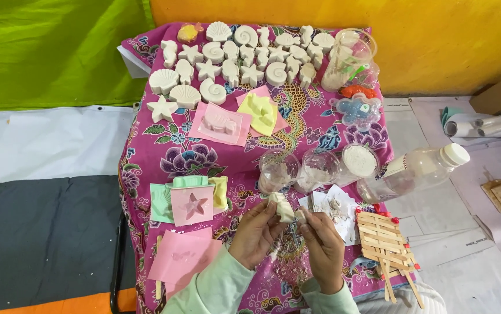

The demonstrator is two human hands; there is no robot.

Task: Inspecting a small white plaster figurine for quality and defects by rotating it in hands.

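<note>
Both hands hold one white plaster cast (283,207) above the desk (320,125). Left hand (254,231) fingers are closed around it; right hand (320,241) pinches its lower end. Its long axis runs from upper left to lower right.

Casts (244,55) lie in rows at the cloth's (145,168) far end; moulds (218,125) sit before them; cups (297,168) stand right of centre; a bottle (416,171) lies to their right; a stick rack (387,241) lies before the bottle; both hands, left hand (253,232) and right hand (323,244), meet before the cups.
</note>
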